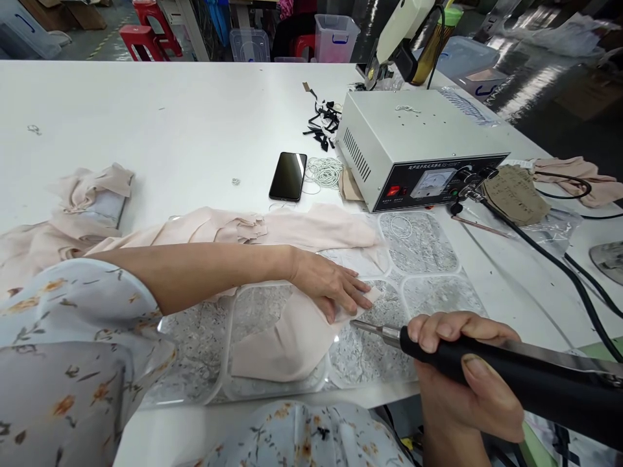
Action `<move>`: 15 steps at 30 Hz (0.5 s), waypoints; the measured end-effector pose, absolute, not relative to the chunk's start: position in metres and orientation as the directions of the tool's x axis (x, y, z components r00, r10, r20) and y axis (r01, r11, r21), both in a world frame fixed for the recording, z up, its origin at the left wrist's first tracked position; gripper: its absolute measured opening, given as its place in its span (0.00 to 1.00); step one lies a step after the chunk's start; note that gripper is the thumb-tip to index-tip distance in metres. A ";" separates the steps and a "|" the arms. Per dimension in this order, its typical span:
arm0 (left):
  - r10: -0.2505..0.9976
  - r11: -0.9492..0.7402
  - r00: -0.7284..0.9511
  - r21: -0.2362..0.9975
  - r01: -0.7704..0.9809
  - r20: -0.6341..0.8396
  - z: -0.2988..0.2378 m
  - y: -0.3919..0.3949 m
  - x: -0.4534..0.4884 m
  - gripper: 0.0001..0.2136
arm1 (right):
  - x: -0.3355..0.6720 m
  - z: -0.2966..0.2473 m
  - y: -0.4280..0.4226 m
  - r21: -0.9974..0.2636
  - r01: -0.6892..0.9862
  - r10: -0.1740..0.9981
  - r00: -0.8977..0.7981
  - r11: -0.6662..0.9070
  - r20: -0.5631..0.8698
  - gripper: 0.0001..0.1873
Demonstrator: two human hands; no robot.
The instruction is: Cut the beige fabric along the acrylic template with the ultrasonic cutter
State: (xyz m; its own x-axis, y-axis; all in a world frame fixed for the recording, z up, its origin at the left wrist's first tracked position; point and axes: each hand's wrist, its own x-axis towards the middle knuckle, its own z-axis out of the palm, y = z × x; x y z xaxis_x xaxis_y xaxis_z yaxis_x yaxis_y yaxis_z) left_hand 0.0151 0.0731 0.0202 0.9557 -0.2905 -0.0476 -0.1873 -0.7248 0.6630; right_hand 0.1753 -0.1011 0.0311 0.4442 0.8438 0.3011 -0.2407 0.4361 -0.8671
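My left hand (335, 288) lies flat, fingers stretched out, pressing a pale pink fabric piece (287, 340) onto a clear plastic mat (428, 295) with a speckled pattern. My right hand (462, 383) is wrapped round a black handheld cutter (511, 376). Its thin metal tip (365, 326) points left and sits just below my left fingertips, at the edge of the fabric. A black cable runs from the tool to the grey control box (413, 146).
More pink fabric (292, 227) lies across the white table (170, 123), with a heap at the left (82, 198). A black phone (288, 176), white elastic loops (325, 172) and black scraps (324, 123) sit near the box. Cables (574, 279) cross the right side.
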 end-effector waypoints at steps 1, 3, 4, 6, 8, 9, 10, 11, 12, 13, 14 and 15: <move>-0.292 -0.726 0.956 0.660 -0.194 -0.040 0.020 0.073 0.015 0.12 | 0.175 0.031 -0.101 -0.869 -0.238 0.842 0.448 0.435 0.299 0.07; -0.295 -0.725 0.955 0.656 -0.208 -0.022 0.019 0.074 0.015 0.12 | 0.175 0.031 -0.101 -0.870 -0.232 0.841 0.451 0.434 0.299 0.07; -0.292 -0.722 0.956 0.660 -0.210 -0.016 0.018 0.074 0.015 0.12 | 0.175 0.031 -0.101 -0.870 -0.230 0.840 0.452 0.435 0.301 0.07; -0.285 -0.708 0.959 0.677 -0.201 -0.012 0.018 0.074 0.015 0.12 | 0.175 0.032 -0.101 -0.870 -0.226 0.837 0.454 0.439 0.304 0.07; -0.272 -0.689 0.962 0.698 -0.194 -0.001 0.019 0.074 0.015 0.12 | 0.177 0.032 -0.100 -0.869 -0.218 0.831 0.463 0.445 0.309 0.07; -0.260 -0.680 0.966 0.708 -0.192 0.012 0.020 0.074 0.015 0.12 | 0.177 0.032 -0.100 -0.868 -0.211 0.825 0.470 0.450 0.313 0.07; -0.247 -0.670 0.969 0.718 -0.187 0.022 0.020 0.074 0.015 0.12 | 0.178 0.032 -0.100 -0.868 -0.203 0.821 0.474 0.454 0.318 0.06; -0.235 -0.661 0.972 0.730 -0.177 0.023 0.021 0.074 0.015 0.12 | 0.179 0.032 -0.100 -0.868 -0.194 0.816 0.480 0.457 0.322 0.06; -0.226 -0.651 0.974 0.742 -0.160 0.011 0.022 0.073 0.015 0.11 | 0.180 0.032 -0.099 -0.868 -0.186 0.811 0.485 0.461 0.327 0.05; -0.225 -0.643 0.974 0.753 -0.139 -0.012 0.023 0.073 0.015 0.11 | 0.181 0.032 -0.099 -0.866 -0.179 0.806 0.490 0.467 0.333 0.06; -0.230 -0.637 0.972 0.762 -0.121 -0.038 0.023 0.073 0.015 0.11 | 0.181 0.031 -0.098 -0.864 -0.172 0.801 0.493 0.473 0.340 0.06; -0.239 -0.634 0.969 0.766 -0.110 -0.058 0.023 0.073 0.014 0.11 | 0.181 0.031 -0.097 -0.861 -0.166 0.796 0.496 0.480 0.347 0.06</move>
State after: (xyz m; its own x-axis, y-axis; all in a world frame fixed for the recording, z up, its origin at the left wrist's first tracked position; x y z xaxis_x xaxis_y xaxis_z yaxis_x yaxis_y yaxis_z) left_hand 0.0144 0.0734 0.0229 0.9694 -0.2386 -0.0583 -0.1100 -0.6338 0.7657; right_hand 0.1815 -0.0973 0.0310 0.4964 0.7956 0.3473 -0.1663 0.4798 -0.8615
